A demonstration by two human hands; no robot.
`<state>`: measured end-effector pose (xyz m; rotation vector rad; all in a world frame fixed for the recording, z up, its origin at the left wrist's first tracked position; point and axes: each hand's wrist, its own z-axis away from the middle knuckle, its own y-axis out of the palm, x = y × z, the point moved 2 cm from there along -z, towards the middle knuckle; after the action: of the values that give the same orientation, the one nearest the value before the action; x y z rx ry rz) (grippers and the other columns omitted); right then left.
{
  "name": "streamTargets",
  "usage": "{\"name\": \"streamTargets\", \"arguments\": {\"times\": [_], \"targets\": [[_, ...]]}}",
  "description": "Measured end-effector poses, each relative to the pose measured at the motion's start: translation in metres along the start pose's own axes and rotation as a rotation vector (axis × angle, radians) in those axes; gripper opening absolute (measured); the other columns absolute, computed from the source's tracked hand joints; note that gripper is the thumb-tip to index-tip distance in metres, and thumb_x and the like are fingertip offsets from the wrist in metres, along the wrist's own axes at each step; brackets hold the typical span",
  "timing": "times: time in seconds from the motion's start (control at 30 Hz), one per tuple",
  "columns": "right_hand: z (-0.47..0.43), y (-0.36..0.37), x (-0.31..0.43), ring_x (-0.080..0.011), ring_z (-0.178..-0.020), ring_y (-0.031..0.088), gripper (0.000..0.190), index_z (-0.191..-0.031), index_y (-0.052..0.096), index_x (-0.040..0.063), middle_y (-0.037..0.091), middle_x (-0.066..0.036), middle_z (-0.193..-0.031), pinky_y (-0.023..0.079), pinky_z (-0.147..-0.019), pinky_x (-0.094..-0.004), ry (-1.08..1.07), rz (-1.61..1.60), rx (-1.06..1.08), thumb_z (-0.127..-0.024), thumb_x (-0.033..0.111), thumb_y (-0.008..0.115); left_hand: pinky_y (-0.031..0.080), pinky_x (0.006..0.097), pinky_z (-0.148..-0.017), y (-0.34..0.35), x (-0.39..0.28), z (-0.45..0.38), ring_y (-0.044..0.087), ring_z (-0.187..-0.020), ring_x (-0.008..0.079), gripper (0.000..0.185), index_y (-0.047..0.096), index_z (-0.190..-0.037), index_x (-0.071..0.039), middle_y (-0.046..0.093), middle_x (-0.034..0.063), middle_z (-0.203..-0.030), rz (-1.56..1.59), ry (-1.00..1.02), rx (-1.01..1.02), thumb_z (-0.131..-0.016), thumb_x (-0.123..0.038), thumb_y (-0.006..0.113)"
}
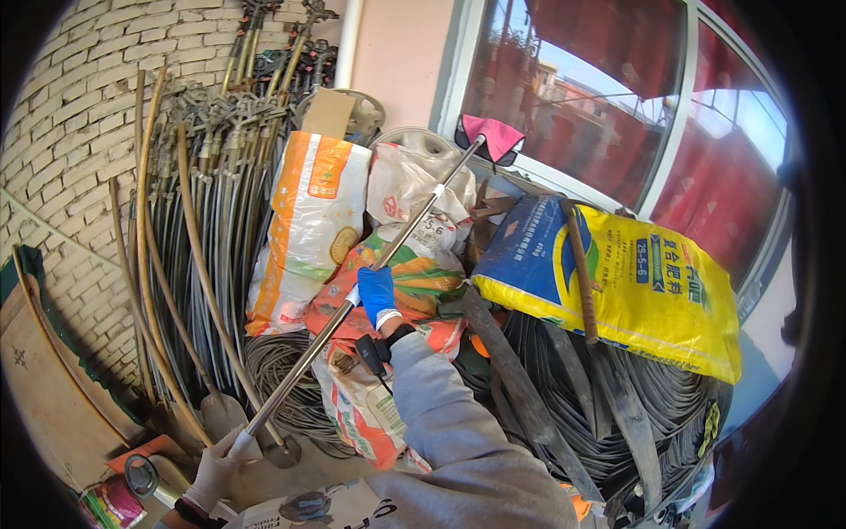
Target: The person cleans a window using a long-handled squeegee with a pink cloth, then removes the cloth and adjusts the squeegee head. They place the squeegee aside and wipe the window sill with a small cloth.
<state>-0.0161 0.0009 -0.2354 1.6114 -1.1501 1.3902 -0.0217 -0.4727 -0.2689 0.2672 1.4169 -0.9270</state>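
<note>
My right hand, in a blue glove over a white one, grips the middle of a telescopic metal pole. My left hand, in a white glove, is closed around the pole's lower end, near a shovel blade. The pole slants up and away to the right. At its far end a pink cloth cleaning head is at the lower left corner of a white-framed window; whether it touches the glass I cannot tell. Red curtains hang behind the panes.
Stuffed woven sacks stand below the pole. On the right, a yellow and blue fertilizer sack lies over coiled black hose, near wooden planks. Long wooden handles and many metal rods lean on a brick wall.
</note>
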Motion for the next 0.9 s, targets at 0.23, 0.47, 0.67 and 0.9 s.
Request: {"name": "streamTargets", "arguments": {"times": [0.23,0.47,0.67,0.9], "targets": [[0.016,-0.032,-0.014,-0.0247,-0.066,0.064,0.035,-0.110,0.047,0.000,0.060,-0.015,-0.087,0.053,-0.053,-0.0378,-0.035,-0.181,0.010,-0.083,0.016,0.062,0.046,0.0202,-0.083,0.011,0.017,0.002,0.056,-0.093,0.0047,0.042,0.057,-0.127,0.003,0.065,0.0010,-0.104,0.065,-0.013,0.054,-0.095,-0.025,0.061],[0.030,-0.084,-0.011,-0.0214,-0.059,0.060,0.035,-0.113,0.043,0.003,0.057,-0.010,-0.081,0.049,-0.047,-0.0349,0.030,-0.435,0.017,-0.085,0.009,0.062,0.049,0.0232,-0.082,0.020,0.014,0.008,0.061,-0.092,0.0063,0.044,0.058,-0.127,-0.002,0.070,0.0117,-0.099,-0.124,0.202,0.039,-0.093,-0.028,0.064],[0.047,-0.130,0.003,-0.0218,-0.061,0.061,0.036,-0.117,0.046,0.001,0.058,-0.011,-0.081,0.051,-0.050,-0.0345,0.022,-0.493,-0.043,-0.085,0.006,0.062,0.051,0.0254,-0.074,0.026,-0.009,0.014,0.064,-0.081,0.0084,0.043,0.059,-0.128,-0.006,0.071,0.0104,-0.091,-0.249,0.198,0.094,-0.093,-0.030,0.063],[0.053,-0.155,0.013,-0.0206,-0.061,0.060,0.037,-0.117,0.045,0.000,0.058,-0.011,-0.081,0.051,-0.051,-0.0335,-0.028,-0.575,-0.043,-0.085,0.005,0.062,0.053,0.0310,-0.070,0.029,-0.020,0.010,0.069,-0.076,0.0215,0.042,0.059,-0.129,-0.011,0.068,0.0171,-0.083,-0.378,0.371,0.060,-0.091,-0.028,0.064]]}}
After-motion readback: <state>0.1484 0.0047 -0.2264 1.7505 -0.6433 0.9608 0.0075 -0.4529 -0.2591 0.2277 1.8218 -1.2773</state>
